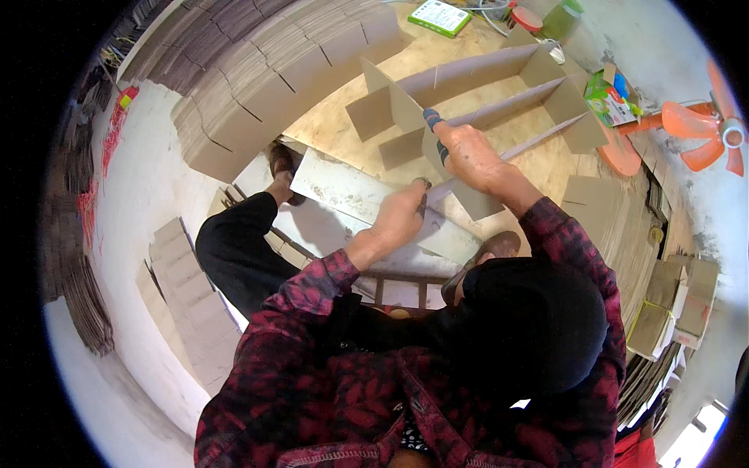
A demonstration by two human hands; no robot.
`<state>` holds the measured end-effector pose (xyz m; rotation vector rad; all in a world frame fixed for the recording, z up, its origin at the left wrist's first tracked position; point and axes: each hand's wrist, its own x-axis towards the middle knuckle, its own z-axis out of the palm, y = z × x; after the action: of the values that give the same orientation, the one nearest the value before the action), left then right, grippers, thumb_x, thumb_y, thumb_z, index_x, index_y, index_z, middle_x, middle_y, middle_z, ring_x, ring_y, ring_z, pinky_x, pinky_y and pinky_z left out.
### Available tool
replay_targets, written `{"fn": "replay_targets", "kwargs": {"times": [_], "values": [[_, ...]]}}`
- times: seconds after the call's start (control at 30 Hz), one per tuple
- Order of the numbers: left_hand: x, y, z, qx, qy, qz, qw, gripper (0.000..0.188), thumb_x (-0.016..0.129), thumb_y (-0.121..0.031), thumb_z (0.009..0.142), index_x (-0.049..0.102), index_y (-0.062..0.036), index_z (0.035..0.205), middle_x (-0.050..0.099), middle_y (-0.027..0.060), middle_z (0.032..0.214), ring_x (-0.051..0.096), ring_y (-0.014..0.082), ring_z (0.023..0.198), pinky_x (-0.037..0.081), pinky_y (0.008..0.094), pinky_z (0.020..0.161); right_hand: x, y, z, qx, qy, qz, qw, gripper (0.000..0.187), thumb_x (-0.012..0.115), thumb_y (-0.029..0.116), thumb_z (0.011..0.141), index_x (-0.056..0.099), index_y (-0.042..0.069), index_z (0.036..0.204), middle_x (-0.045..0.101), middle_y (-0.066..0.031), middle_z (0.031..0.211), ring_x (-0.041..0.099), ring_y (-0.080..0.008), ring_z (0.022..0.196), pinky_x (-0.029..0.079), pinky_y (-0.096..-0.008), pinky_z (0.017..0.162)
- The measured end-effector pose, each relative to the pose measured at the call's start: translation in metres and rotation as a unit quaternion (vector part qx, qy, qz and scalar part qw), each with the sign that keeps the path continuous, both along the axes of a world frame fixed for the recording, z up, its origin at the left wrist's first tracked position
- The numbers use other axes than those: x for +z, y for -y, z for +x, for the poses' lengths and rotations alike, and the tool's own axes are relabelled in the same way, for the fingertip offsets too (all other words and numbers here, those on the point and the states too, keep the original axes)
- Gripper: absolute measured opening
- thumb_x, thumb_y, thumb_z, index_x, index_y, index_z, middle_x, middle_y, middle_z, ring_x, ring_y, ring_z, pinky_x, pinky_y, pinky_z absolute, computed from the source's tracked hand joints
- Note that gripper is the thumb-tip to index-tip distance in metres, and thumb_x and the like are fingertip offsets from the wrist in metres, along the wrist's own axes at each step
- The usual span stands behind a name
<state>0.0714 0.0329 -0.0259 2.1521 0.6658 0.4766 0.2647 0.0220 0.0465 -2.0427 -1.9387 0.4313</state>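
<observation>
**Both hands pinched on a half-built cardboard grid**

The right hand (468, 156) is closed around the upper edge of a short brown cardboard cross-piece (468, 199), its fingertips wrapped in blue tape, and the left hand (402, 214) is curled shut against the same piece lower down — thumb and fingers squeezing it near the table edge. The piece stands upright at the near end of the slotted cardboard divider lattice (484, 93), which lies on the pale wooden tabletop (335, 125) and runs from the hands toward 1 o'clock.

Judged from this grip, the main risk is a slot missing its mate: if the cross-piece goes down tilted, the long strips could buckle or tear at their cuts. The lattice is light and only partly locked, so a hard push might slide it toward the green carton (610, 100) at 2 o'clock or splay the strips already seated. The hands work right at the table's near edge, so the piece could slip off toward the person's knees.

A thick stack of slotted cardboard blanks (257, 78) sits at 11 o'clock, an orange plastic fan (702, 129) at 3 o'clock — both well apart from the hands.
</observation>
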Motion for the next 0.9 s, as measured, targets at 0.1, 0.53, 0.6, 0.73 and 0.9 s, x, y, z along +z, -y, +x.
{"fn": "replay_targets", "kwargs": {"times": [0.1,0.53,0.6,0.73,0.9], "values": [[0.008,0.0,0.001,-0.007,-0.004,-0.01,1.0,0.022,0.048,0.009,0.075,0.044,-0.0013,0.094,0.054,0.0279,0.069,0.056,0.0485,0.07,0.042,0.0496,0.058,-0.002,0.005,0.002,-0.004,-0.012,0.02,1.0,0.02,0.053,0.002,0.076,0.057,-0.001,0.095,0.064,-0.0254,0.082,0.063,-0.0428,0.082,0.051,-0.0506,0.071],[0.048,0.008,0.038,-0.043,0.011,0.024,0.999,0.047,0.057,0.005,0.067,0.054,0.0016,0.114,0.06,0.027,0.102,0.057,0.0445,0.097,0.048,0.0477,0.079,-0.025,0.184,0.068,-0.311,0.035,0.297,0.902,0.049,0.071,0.015,0.074,0.057,-0.002,0.117,0.061,-0.0229,0.105,0.059,-0.0373,0.099,0.049,-0.0423,0.084],[0.036,0.0,0.065,-0.037,0.072,0.112,0.99,0.044,0.055,0.005,0.064,0.054,0.0024,0.108,0.059,0.0238,0.093,0.057,0.0444,0.09,0.046,0.0503,0.076,-0.028,0.247,0.077,-0.361,0.162,0.227,0.89,0.049,0.07,0.011,0.075,0.054,-0.004,0.12,0.056,-0.0249,0.118,0.055,-0.0392,0.109,0.044,-0.0432,0.093],[0.046,0.003,0.104,-0.096,-0.066,0.131,0.984,0.023,0.061,-0.01,0.075,0.056,0.0006,0.095,0.062,0.024,0.089,0.059,0.0438,0.085,0.047,0.0511,0.071,-0.035,0.333,0.062,-0.485,0.317,0.01,0.815,0.049,0.067,0.006,0.076,0.051,-0.005,0.122,0.052,-0.0255,0.124,0.049,-0.0408,0.117,0.039,-0.0452,0.1],[0.026,-0.009,0.085,-0.148,-0.182,0.168,0.957,0.012,0.059,-0.011,0.077,0.055,-0.0023,0.084,0.061,0.0232,0.078,0.059,0.0455,0.077,0.046,0.0527,0.066,-0.034,0.389,0.093,-0.483,0.186,0.092,0.85,0.045,0.065,0.006,0.08,0.051,-0.005,0.121,0.054,-0.0269,0.121,0.051,-0.0402,0.116,0.042,-0.044,0.098]]}}
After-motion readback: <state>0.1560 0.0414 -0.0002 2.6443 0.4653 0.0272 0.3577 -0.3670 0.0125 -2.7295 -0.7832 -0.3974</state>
